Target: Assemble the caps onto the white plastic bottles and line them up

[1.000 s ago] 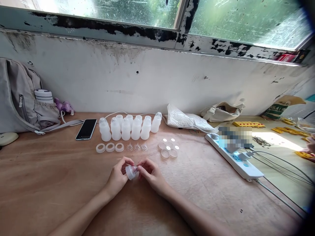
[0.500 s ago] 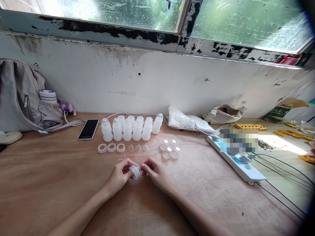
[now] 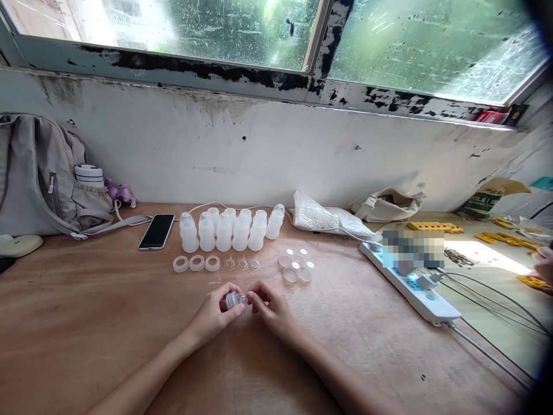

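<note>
Fingers of my left hand (image 3: 218, 311) wrap round a clear ribbed bottle collar (image 3: 232, 300), which lies tilted on its side. A clear nipple (image 3: 242, 299) pokes out of it to the right, and my right hand (image 3: 268, 305) pinches at its tip. Beyond my hands lies a row of white screw rings (image 3: 197, 263), then several clear nipples (image 3: 242, 263) standing tip up. To their right are clear round discs (image 3: 291, 275) and small white-centred pieces (image 3: 296, 265). Behind these stand several frosted baby bottles (image 3: 223, 233), some with clear caps.
A phone (image 3: 156, 231) and a grey backpack (image 3: 38, 173) are at the left. A white power strip (image 3: 410, 282) with cables runs along the right. A white padded bag (image 3: 328, 216) and a cream pouch (image 3: 389, 204) lie by the wall. Another person's hand (image 3: 543, 265) shows at the far right.
My left hand has turned the collar so the nipple points more to the right, and its thumb has shifted to the near side. My right fingers stay at the tip. The view has tilted slightly upward.
</note>
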`<state>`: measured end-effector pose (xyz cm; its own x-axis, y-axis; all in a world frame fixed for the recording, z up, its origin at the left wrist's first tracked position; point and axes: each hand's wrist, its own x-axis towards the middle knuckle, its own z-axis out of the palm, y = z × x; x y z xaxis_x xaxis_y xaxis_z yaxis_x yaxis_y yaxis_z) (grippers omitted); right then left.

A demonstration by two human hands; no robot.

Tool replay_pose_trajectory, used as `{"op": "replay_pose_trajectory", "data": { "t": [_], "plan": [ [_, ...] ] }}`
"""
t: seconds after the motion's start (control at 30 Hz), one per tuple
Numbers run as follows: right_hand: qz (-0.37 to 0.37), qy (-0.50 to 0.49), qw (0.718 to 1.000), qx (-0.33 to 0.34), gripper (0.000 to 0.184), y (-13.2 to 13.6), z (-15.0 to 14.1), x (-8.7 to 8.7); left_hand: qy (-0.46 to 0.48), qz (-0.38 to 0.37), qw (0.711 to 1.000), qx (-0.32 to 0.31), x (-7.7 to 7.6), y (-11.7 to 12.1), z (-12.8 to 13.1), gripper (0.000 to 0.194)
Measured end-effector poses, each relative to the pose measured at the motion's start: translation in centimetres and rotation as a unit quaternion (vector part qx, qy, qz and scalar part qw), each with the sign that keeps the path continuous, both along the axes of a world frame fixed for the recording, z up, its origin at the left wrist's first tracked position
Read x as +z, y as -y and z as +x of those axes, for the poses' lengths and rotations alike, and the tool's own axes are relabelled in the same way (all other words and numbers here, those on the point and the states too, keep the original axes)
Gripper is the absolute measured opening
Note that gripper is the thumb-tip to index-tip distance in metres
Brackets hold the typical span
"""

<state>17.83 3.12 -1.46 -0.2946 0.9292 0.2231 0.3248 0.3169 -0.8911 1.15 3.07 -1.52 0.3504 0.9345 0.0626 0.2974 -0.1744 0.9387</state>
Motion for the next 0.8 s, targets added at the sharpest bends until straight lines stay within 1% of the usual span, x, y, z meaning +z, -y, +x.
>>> {"op": "replay_pose_trajectory", "data": {
  "t": [0.07, 0.17, 0.23, 0.3, 0.37, 0.43, 0.53, 0.57, 0.63, 0.73, 0.8],
  "plan": [
    [0.032, 0.017, 0.999, 0.002, 0.021, 0.0, 0.1, -0.1, -0.037, 0.049, 0.998, 0.003, 0.5, 0.0, -0.2, 0.017],
    [0.084, 0.044, 0.995, -0.002, 0.018, -0.2, 0.4, -0.4, -0.066, 0.118, 0.991, 0.009, 0.8, 0.1, -0.3, 0.018],
    [0.103, 0.047, 0.993, -0.033, 0.017, -0.6, 0.7, -0.4, -0.069, 0.138, 0.988, 0.014, 0.7, 0.1, -0.3, 0.02],
    [0.121, 0.049, 0.988, -0.085, 0.015, -1.5, 1.0, 0.3, -0.059, 0.136, 0.989, 0.025, 0.3, 0.0, -0.4, 0.019],
    [0.145, 0.064, 0.978, -0.134, 0.014, -3.0, 1.3, 1.8, -0.044, 0.122, 0.991, 0.033, -0.1, -0.2, -0.5, 0.018],
    [0.164, 0.096, 0.968, -0.164, 0.013, -5.1, 1.7, 3.9, -0.048, 0.115, 0.992, 0.033, -0.4, -0.4, -0.7, 0.017],
    [0.175, 0.148, 0.953, -0.199, 0.016, -9.0, 2.4, 7.1, -0.094, 0.125, 0.988, 0.02, -0.8, -0.8, -1.0, 0.016],
    [0.172, 0.175, 0.945, -0.217, 0.018, -10.4, 2.7, 7.9, -0.11, 0.128, 0.986, 0.016, -0.9, -0.9, -1.0, 0.016],
    [0.121, 0.237, 0.936, -0.23, 0.023, -13.0, 3.4, 8.8, -0.132, 0.135, 0.982, 0.012, -1.0, -1.2, -1.2, 0.016],
    [0.07, 0.265, 0.94, -0.205, 0.026, -16.0, 4.3, 8.8, -0.14, 0.158, 0.977, 0.013, -1.1, -1.5, -1.3, 0.015],
    [0.043, 0.278, 0.943, -0.179, 0.028, -17.3, 4.5, 8.5, -0.141, 0.174, 0.975, 0.015, -1.2, -1.6, -1.4, 0.016]
  ]
}}
